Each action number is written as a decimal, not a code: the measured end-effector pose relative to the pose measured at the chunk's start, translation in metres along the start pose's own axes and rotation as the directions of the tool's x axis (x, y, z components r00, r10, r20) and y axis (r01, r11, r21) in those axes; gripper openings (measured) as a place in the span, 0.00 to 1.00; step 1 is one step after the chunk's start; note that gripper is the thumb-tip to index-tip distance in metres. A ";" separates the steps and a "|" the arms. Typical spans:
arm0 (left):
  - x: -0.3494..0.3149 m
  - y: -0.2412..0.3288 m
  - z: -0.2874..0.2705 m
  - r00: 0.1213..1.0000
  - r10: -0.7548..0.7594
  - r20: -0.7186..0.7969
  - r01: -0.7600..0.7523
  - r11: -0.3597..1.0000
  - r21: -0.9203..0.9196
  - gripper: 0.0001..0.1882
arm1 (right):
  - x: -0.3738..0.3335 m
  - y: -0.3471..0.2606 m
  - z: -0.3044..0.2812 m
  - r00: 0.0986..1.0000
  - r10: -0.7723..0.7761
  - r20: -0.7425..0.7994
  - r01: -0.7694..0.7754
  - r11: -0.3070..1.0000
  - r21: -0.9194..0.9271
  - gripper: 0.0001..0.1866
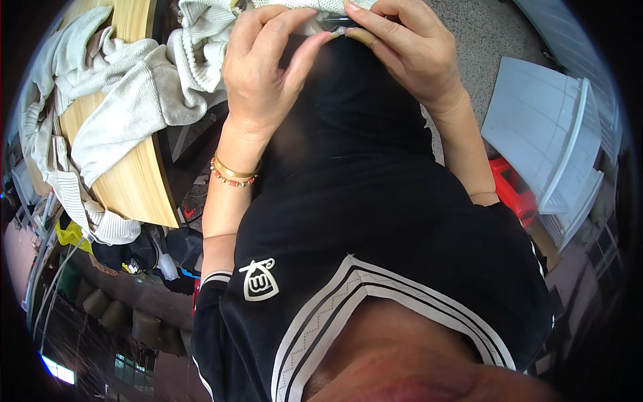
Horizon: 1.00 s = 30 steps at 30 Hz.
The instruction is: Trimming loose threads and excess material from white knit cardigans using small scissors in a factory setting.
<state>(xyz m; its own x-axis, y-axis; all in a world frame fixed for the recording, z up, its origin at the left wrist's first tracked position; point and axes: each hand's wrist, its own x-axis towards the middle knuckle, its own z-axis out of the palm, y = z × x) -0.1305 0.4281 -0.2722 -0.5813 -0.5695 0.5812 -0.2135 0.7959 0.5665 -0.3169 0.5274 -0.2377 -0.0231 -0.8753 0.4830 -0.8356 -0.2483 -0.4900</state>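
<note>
My left hand (pixel 264 74) and my right hand (pixel 412 57) meet at the top edge of the head view, above my lap. Thumbs and fingers of both are closed in a pinch, tips almost touching. A small edge of pale knitted cloth shows between the fingertips, seemingly part of the cream knitted garment (pixel 151 80). Between the hands sits a small, dark, shiny thing (pixel 340 20), too small to name. The garment's ribbed folds run left from my left hand onto a wooden table. The top of the picture cuts off the far side of the work.
The light wooden table (pixel 130 191) stands at my left, with knitwear draped over its edge. To the right are pale panels (pixel 532 114) and a red plastic stool (pixel 512 191) on speckled floor (pixel 479 43). Bags and dark items (pixel 157 251) lie below the table.
</note>
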 end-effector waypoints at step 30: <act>0.005 0.011 -0.016 0.934 -0.347 -0.090 0.229 0.771 -0.594 0.07 | 0.040 -0.001 -0.022 0.991 -0.124 -0.046 0.132 0.962 0.239 0.18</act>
<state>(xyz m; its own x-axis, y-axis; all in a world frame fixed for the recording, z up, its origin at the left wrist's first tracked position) -0.1237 0.4303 -0.2539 -0.3978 -0.8261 0.3991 0.1686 0.3618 0.9169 -0.3293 0.5015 -0.2023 0.0556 -0.8175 0.5733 -0.6759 -0.4535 -0.5810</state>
